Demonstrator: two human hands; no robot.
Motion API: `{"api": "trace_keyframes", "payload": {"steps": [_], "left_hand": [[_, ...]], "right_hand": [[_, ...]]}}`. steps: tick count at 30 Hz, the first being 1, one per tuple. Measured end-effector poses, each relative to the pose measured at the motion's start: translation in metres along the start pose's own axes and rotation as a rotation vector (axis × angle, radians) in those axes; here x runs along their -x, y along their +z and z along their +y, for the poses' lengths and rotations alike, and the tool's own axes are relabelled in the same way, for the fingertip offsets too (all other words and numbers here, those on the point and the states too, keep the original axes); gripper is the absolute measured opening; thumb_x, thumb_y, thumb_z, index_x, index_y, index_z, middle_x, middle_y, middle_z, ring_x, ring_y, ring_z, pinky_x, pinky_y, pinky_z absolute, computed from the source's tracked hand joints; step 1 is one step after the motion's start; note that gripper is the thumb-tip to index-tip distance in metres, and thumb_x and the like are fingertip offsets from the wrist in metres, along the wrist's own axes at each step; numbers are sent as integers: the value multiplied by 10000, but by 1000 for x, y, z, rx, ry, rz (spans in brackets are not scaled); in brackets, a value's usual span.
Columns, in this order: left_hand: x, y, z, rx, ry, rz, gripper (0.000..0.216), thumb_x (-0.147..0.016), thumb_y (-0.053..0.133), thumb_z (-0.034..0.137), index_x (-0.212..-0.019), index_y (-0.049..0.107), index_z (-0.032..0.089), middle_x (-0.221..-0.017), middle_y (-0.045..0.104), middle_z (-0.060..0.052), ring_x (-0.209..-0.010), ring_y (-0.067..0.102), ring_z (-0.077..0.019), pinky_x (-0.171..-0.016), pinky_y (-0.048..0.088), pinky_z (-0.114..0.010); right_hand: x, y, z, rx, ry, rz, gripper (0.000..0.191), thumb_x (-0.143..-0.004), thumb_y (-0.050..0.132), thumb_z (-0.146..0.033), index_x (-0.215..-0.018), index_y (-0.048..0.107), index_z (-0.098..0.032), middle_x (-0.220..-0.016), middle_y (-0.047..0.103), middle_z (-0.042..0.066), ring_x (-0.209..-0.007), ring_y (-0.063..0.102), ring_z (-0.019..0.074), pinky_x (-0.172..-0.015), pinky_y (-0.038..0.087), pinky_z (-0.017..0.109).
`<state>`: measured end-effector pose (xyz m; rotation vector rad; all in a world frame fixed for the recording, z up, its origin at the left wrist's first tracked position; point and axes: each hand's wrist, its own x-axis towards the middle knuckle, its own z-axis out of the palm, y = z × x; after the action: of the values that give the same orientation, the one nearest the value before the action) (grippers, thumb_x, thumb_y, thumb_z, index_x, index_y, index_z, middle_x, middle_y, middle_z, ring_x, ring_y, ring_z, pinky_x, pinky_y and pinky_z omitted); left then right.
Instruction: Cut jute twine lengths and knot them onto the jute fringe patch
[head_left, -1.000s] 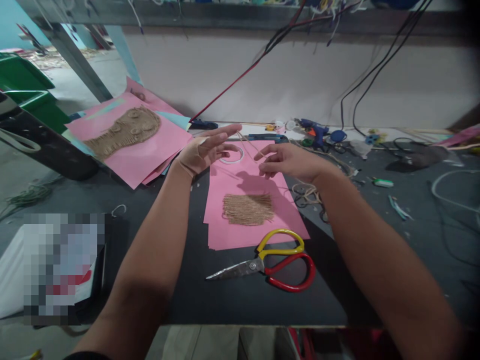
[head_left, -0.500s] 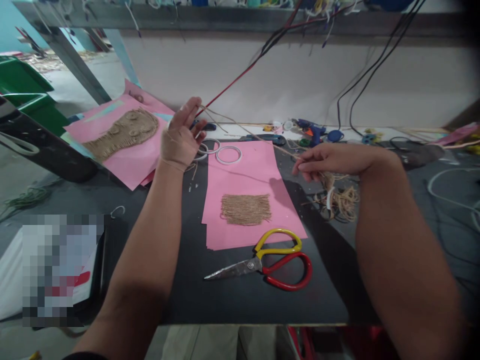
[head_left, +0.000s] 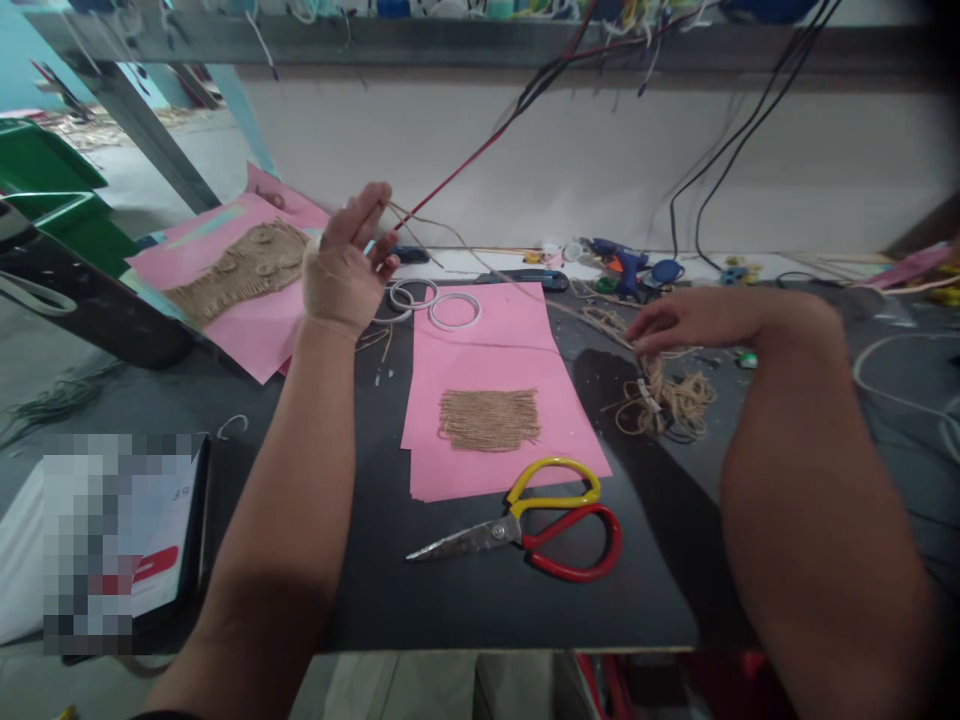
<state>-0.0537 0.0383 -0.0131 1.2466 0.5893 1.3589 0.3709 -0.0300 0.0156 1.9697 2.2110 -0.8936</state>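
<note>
My left hand [head_left: 346,262] is raised above the back of the table. Its thumb and fingertips pinch a strand of jute twine [head_left: 469,243], with a short end hanging down. From there the twine sags rightward to my right hand [head_left: 679,322], whose fingers are closed on it. Just below my right hand lies a tangled bundle of twine [head_left: 679,400]. Between my arms, a block of twine laid in close rows [head_left: 489,420] rests on pink paper [head_left: 487,345]. Scissors [head_left: 517,525] with one yellow and one red handle lie in front of it.
White rings [head_left: 454,312] lie at the paper's top left. A box cutter [head_left: 525,278] and a blue glue gun [head_left: 621,262] are along the back. At left are a twine-covered piece [head_left: 251,262] on pink sheets, a dark cylinder [head_left: 97,295] and a tablet [head_left: 161,560]. Cables hang above.
My right hand has moved right along the twine, toward the bundle. My left hand has shifted slightly left and up. The strand between them now sags more.
</note>
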Motion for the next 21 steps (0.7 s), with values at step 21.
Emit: {"api": "trace_keyframes", "payload": {"steps": [21], "left_hand": [[22, 60, 5, -147, -43, -421, 435, -842, 675, 499, -1183, 758, 242, -1332, 676, -63, -1062, 699, -277, -822, 552, -365]], "right_hand": [[-28, 85, -152, -929, -632, 263, 459, -915, 576, -665, -956, 655, -214, -741, 620, 12, -767, 632, 162, -771, 553, 330]]}}
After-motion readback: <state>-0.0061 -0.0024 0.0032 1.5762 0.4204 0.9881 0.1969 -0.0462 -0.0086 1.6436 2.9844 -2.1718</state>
